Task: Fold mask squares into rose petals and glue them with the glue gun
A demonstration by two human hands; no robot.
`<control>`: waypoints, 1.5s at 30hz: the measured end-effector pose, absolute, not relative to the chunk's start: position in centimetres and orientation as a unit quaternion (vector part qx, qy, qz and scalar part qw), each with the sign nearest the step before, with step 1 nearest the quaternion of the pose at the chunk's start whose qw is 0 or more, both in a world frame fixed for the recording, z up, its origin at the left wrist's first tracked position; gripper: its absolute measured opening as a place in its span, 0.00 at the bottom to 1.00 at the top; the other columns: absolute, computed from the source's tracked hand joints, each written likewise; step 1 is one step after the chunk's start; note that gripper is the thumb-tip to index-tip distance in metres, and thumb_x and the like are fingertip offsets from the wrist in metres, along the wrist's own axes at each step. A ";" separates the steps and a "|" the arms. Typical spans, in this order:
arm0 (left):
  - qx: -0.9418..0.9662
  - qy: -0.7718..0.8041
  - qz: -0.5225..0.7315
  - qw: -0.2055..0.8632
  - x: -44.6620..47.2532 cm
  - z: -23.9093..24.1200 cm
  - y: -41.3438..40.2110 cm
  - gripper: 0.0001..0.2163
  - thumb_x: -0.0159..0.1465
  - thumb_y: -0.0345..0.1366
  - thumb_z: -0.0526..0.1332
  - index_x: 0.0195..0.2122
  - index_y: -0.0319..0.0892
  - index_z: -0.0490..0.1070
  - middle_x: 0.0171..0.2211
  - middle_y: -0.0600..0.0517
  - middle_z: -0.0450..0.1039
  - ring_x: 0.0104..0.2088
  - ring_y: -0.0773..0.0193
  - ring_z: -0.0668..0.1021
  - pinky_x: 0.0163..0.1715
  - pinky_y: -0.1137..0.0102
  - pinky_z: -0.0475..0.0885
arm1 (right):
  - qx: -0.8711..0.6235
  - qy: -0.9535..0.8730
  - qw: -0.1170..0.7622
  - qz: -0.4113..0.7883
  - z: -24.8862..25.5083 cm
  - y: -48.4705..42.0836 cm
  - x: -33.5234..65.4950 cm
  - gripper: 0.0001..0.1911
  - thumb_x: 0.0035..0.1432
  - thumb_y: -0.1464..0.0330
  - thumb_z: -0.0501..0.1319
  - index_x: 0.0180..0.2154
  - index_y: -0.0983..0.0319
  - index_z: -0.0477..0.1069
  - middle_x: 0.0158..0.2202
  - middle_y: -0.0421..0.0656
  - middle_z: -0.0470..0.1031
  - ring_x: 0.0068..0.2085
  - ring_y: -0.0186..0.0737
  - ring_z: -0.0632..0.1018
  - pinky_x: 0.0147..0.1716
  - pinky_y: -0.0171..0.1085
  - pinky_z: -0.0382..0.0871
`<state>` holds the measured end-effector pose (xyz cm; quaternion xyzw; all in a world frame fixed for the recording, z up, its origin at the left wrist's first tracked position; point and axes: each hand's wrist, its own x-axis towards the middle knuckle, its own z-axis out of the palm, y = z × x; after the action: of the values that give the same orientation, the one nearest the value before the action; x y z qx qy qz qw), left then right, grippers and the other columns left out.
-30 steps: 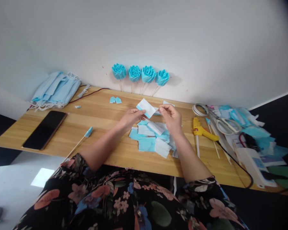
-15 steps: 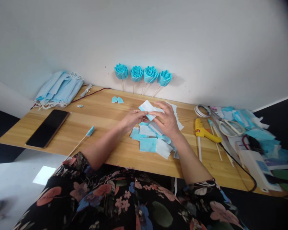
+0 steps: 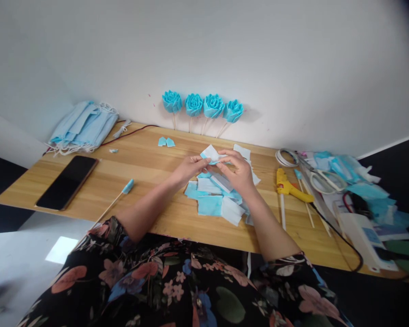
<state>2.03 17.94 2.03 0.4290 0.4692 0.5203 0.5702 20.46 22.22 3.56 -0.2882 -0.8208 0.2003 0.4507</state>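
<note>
Between both hands is a small white-and-blue piece of mask fabric (image 3: 210, 152), raised over the table. My left hand (image 3: 191, 169) pinches its left side between thumb and fingers. At its right side, my right hand (image 3: 237, 169) has thumb and fingertips closed on the edge. Under the hands lies a loose pile of cut blue and white fabric pieces (image 3: 209, 205), partly covered by my right hand. Two small blue cut petals (image 3: 166, 142) rest farther back. To the left, a wooden stick with a blue wrapped tip (image 3: 127, 186) lies slanting toward my sleeve.
Several blue fabric roses on sticks (image 3: 194, 105) lean on the wall. Masks (image 3: 85, 125) and a phone (image 3: 67, 182) are on the left. At right lie a yellow glue gun (image 3: 289, 187), scissors (image 3: 325, 180), a tape roll (image 3: 286, 158), a white power strip (image 3: 364, 240) and blue scraps (image 3: 368, 190).
The fabric piece has turned slightly between my hands. My right fingers have come down and closed nearer its right edge; my left hand has barely moved.
</note>
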 end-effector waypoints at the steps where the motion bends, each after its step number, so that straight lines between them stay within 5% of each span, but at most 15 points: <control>1: 0.439 0.477 0.518 0.558 2.1 2.1 17.9 0.13 0.60 0.43 0.66 0.26 0.37 0.77 0.26 0.49 0.78 0.28 0.67 0.74 0.34 0.70 0.66 | -0.297 -0.813 0.449 0.222 3.5 22.1 20.4 0.04 0.60 0.67 0.64 0.32 0.58 0.75 0.44 0.45 0.80 0.47 0.45 0.79 0.50 0.48 0.71; 9: 0.459 0.474 0.515 0.548 2.4 2.9 17.6 0.14 0.57 0.45 0.67 0.24 0.39 0.76 0.25 0.50 0.77 0.28 0.66 0.74 0.34 0.69 0.68 | -0.363 -0.721 0.440 0.393 3.1 21.9 20.1 0.08 0.55 0.62 0.66 0.32 0.59 0.74 0.44 0.44 0.80 0.39 0.39 0.80 0.39 0.38 0.74; 15: 0.471 0.468 0.508 0.549 2.3 2.9 17.6 0.16 0.57 0.48 0.67 0.28 0.38 0.78 0.28 0.49 0.78 0.31 0.65 0.76 0.36 0.69 0.69 | -0.382 -0.711 0.452 0.379 3.3 22.0 20.0 0.07 0.53 0.64 0.67 0.30 0.60 0.74 0.27 0.37 0.75 0.27 0.33 0.71 0.28 0.33 0.66; 23: 0.466 0.505 0.501 0.525 2.3 2.8 17.4 0.13 0.55 0.44 0.70 0.29 0.37 0.78 0.25 0.52 0.76 0.27 0.68 0.73 0.30 0.71 0.65 | -0.358 -0.665 0.462 0.464 2.5 22.3 19.8 0.15 0.52 0.63 0.68 0.42 0.58 0.73 0.33 0.38 0.77 0.34 0.36 0.76 0.35 0.35 0.69; 31: 0.443 0.464 0.550 0.535 2.0 3.2 17.8 0.07 0.59 0.37 0.66 0.30 0.37 0.74 0.26 0.53 0.74 0.28 0.70 0.74 0.34 0.71 0.69 | -0.343 -0.660 0.408 0.530 2.3 22.2 19.7 0.27 0.50 0.59 0.71 0.52 0.57 0.73 0.38 0.40 0.80 0.39 0.40 0.79 0.44 0.41 0.73; 37: 0.458 0.461 0.535 0.540 1.9 3.0 17.9 0.08 0.59 0.38 0.65 0.30 0.37 0.73 0.25 0.53 0.74 0.27 0.69 0.74 0.33 0.72 0.68 | -0.378 -0.623 0.416 0.545 3.2 22.2 20.1 0.24 0.54 0.53 0.68 0.50 0.57 0.77 0.47 0.44 0.81 0.47 0.44 0.79 0.48 0.43 0.73; 41: 0.479 0.478 0.513 0.528 2.0 2.8 17.9 0.07 0.59 0.37 0.65 0.30 0.37 0.73 0.26 0.53 0.74 0.28 0.69 0.74 0.33 0.71 0.68 | -0.358 -0.628 0.395 0.567 3.7 21.9 20.0 0.24 0.51 0.54 0.69 0.48 0.58 0.78 0.39 0.42 0.80 0.41 0.42 0.78 0.42 0.40 0.72; 45: 0.483 0.474 0.518 0.523 2.2 2.7 17.8 0.08 0.57 0.38 0.66 0.29 0.38 0.71 0.27 0.54 0.73 0.29 0.69 0.73 0.34 0.71 0.67 | -0.369 -0.652 0.386 0.538 3.8 21.6 19.8 0.13 0.49 0.59 0.69 0.35 0.60 0.78 0.27 0.37 0.72 0.30 0.35 0.70 0.31 0.36 0.66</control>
<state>2.21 17.81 2.67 0.4832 0.4736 0.5179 0.5235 19.78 21.62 3.77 -0.3688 -0.6523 0.5382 0.3858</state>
